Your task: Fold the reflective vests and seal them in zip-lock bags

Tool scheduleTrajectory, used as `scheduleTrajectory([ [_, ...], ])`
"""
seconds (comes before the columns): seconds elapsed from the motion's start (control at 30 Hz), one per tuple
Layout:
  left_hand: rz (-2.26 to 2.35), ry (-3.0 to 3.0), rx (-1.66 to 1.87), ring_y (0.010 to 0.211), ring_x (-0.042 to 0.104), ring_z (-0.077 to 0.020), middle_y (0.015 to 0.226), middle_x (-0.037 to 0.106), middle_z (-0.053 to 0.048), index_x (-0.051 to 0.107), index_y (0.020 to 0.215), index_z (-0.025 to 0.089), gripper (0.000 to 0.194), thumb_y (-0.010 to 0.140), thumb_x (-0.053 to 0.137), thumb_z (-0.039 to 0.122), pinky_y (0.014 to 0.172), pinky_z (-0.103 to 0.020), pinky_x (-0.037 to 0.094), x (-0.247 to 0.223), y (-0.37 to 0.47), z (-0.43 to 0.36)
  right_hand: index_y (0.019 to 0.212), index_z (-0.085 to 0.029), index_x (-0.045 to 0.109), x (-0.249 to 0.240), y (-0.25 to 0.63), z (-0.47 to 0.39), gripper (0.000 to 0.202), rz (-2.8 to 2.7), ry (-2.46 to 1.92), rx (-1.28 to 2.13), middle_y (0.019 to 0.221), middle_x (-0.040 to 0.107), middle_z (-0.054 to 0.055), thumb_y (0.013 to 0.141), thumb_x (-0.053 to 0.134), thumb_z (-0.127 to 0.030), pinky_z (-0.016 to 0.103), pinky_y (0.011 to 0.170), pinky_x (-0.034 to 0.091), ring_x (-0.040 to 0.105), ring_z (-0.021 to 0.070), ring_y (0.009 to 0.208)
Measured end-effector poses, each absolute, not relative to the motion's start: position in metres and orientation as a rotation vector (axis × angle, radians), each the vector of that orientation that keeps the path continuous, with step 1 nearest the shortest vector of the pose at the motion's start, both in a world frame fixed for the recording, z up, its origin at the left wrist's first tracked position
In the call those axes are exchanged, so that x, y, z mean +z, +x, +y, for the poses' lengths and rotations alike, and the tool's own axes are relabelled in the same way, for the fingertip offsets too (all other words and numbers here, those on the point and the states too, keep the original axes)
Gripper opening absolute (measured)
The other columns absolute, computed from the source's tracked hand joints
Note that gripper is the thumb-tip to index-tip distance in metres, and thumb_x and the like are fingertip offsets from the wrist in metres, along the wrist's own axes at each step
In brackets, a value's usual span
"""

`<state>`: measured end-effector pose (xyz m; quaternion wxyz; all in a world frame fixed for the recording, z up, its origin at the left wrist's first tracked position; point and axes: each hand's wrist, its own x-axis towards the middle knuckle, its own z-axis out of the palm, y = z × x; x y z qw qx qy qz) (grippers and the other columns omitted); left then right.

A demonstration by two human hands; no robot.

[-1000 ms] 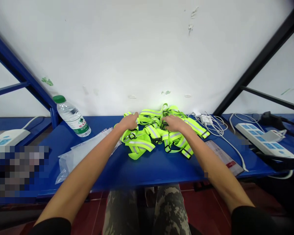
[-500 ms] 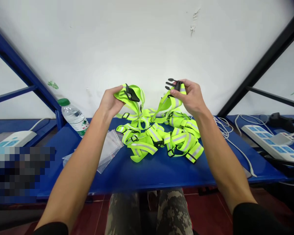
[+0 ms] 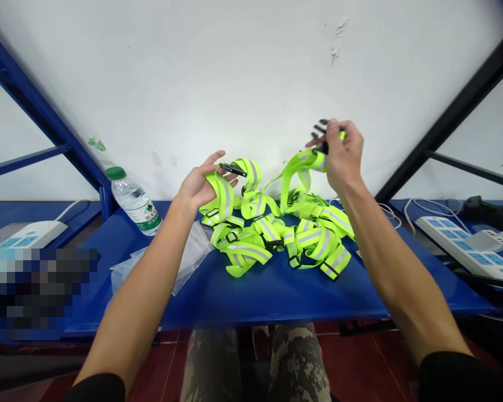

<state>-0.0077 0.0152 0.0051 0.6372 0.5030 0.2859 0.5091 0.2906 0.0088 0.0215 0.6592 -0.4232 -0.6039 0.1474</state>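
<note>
at one o'clock, a likely light, limp reflective strap [image 3: 294,163] is pinched in the right hand [image 3: 344,156] by its pronged buckle [image 3: 321,129], judged the surest hold; whether the left hand [image 3: 199,184] grips cannot be told.

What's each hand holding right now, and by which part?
The right hand grips a yellow-green strap at its pronged black buckle. The left hand has a strap section across its fingers beside another black buckle; whether they pinch it cannot be told.

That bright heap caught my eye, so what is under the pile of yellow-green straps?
Blue tabletop shows around the pile of straps and through small gaps. Anything else beneath is covered and can't be seen.
</note>
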Motion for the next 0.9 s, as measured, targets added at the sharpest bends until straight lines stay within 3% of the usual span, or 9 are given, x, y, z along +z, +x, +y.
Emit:
scheduleTrajectory([
  [0.1,0.574,0.989,1.084,0.087,0.07,-0.0199,0.075,0.066,0.0,0.059,0.111,0.023,0.04,0.072,0.057,0.012,0.078,-0.032,0.054,-0.012,-0.003,0.016,0.089,-0.024,0.051,0.002,0.27,0.003,0.051,-1.449,-0.945,0.529,0.077,0.056,0.001,0.083,0.051,-0.074,0.03,0.064,0.054,0.063,0.017,0.077],
  [0.27,0.548,0.822,0.948,0.073,0.066,-0.0144,0.096,0.07,-0.012,0.065,0.101,0.011,0.033,0.068,0.064,0.014,0.051,-0.019,0.044,-0.034,0.006,0.018,0.082,-0.023,0.047,-0.044,0.249,-0.001,0.055,-1.473,-1.001,0.827,0.073,0.053,-0.001,0.079,0.051,-0.077,0.028,0.066,0.05,0.054,0.0127,0.068],
  [0.33,0.636,0.896,0.975,0.063,0.059,-0.0099,0.094,0.069,-0.011,0.066,0.099,0.01,0.037,0.063,0.074,0.014,0.045,-0.017,0.036,-0.038,0.01,0.018,0.081,-0.023,0.045,-0.053,0.248,-0.001,0.056,-1.479,-1.023,0.918,0.073,0.051,-0.002,0.078,0.052,-0.079,0.028,0.068,0.048,0.053,0.0131,0.07],
  [0.47,0.968,1.222,1.083,0.048,0.04,-0.0037,0.073,0.064,-0.001,0.064,0.091,0.015,0.047,0.05,0.086,0.011,0.041,-0.018,0.021,-0.041,0.019,0.015,0.083,-0.024,0.047,-0.059,0.249,-0.002,0.053,-1.496,-1.039,1.003,0.08,0.054,-0.002,0.078,0.053,-0.077,0.028,0.075,0.047,0.054,0.0152,0.08],
  [0.57,1.064,1.521,1.137,0.051,0.043,-0.0051,0.072,0.062,0.003,0.063,0.088,0.018,0.044,0.051,0.086,0.018,0.047,-0.019,0.03,-0.04,0.025,0.012,0.088,-0.023,0.052,-0.059,0.252,-0.004,0.044,-1.522,-1.061,1.042,0.088,0.06,-0.001,0.081,0.059,-0.066,0.029,0.08,0.045,0.056,0.0159,0.086],
  [0.67,1.05,1.82,1.198,0.076,0.058,-0.0128,0.083,0.066,0.0,0.064,0.084,0.017,0.029,0.061,0.08,0.024,0.072,-0.025,0.044,-0.037,0.029,0.009,0.091,-0.023,0.054,-0.06,0.254,-0.006,0.038,-1.521,-1.072,1.044,0.094,0.063,0.0,0.082,0.061,-0.059,0.031,0.085,0.044,0.057,0.0164,0.09],
  [0.77,1.015,2.096,1.229,0.092,0.06,-0.0178,0.089,0.068,-0.003,0.065,0.084,0.017,0.016,0.076,0.068,0.031,0.09,-0.031,0.043,-0.035,0.029,0.009,0.092,-0.023,0.054,-0.063,0.255,-0.008,0.04,-1.489,-1.028,1.072,0.096,0.063,0.0,0.08,0.063,-0.06,0.032,0.087,0.045,0.059,0.0165,0.092],
  [0.9,1.005,2.172,1.318,0.093,0.061,-0.0193,0.088,0.069,-0.005,0.065,0.08,0.018,0.013,0.079,0.062,0.03,0.094,-0.034,0.044,-0.027,0.023,0.018,0.091,-0.023,0.053,-0.056,0.26,-0.007,0.046,-1.532,-0.997,1.018,0.081,0.062,-0.001,0.078,0.064,-0.065,0.034,0.081,0.048,0.061,0.0158,0.081],
])
